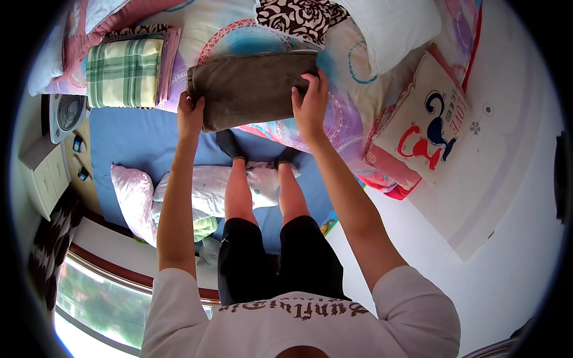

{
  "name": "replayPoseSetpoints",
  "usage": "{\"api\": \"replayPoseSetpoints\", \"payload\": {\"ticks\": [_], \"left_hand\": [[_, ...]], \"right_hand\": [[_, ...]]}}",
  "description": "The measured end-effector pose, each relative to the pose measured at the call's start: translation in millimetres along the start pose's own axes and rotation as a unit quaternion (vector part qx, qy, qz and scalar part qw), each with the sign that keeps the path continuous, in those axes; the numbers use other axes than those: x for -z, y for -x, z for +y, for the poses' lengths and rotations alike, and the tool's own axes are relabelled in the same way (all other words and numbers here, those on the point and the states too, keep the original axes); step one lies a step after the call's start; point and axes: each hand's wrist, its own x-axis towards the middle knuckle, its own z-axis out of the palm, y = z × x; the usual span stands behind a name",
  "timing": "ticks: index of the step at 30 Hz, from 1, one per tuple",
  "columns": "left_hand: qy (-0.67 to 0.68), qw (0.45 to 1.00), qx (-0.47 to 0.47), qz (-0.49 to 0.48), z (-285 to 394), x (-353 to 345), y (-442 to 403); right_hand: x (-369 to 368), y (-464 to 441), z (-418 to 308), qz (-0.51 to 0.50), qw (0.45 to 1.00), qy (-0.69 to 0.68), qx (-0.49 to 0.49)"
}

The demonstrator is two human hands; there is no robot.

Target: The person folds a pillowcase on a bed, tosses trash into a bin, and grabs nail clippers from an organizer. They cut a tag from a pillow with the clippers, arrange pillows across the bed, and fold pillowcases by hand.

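Observation:
A folded dark brown cloth is stretched out between my hands above the edge of the patterned bedding. My left hand grips its near left corner, the thumb over the top. At the right end, my right hand holds it with fingers bent on the upper face. Whether the cloth rests on the bed or hangs just over it, I cannot tell. Left of it lies a folded green and white checked cloth on top of other folded fabric.
Colourful bedding covers the bed ahead. A cushion with cat shapes leans at its right, near a white pillow. I stand on a blue mat with pillows around my legs. A fan and white drawers are at left.

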Motion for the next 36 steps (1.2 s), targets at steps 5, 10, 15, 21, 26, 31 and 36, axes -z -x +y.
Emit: {"api": "replayPoseSetpoints", "payload": {"ticks": [5, 10, 15, 21, 26, 31, 36], "left_hand": [[-0.153, 0.964, -0.131, 0.173, 57, -30, 32], [-0.261, 0.882, -0.386, 0.067, 126, -99, 36], [-0.213, 0.877, -0.418, -0.101, 155, -192, -13], [-0.339, 0.576, -0.547, -0.505, 171, -244, -47], [-0.424, 0.522, -0.441, -0.594, 185, -256, -77], [-0.413, 0.54, -0.467, -0.566, 183, -262, -101], [-0.383, 0.649, -0.583, -0.304, 179, -250, -89]], "right_hand": [[-7, 0, 21, 0.028, 0.98, -0.149, -0.131], [1, 1, 38, -0.022, 0.967, -0.151, -0.206], [2, 21, 48, -0.041, 0.965, -0.152, -0.21], [7, 31, 54, -0.071, 0.959, -0.182, -0.204], [15, 29, 55, -0.075, 0.952, -0.206, -0.212], [15, 33, 68, -0.007, 0.96, -0.166, -0.227], [22, 45, 79, -0.054, 0.958, -0.078, -0.269]]}}
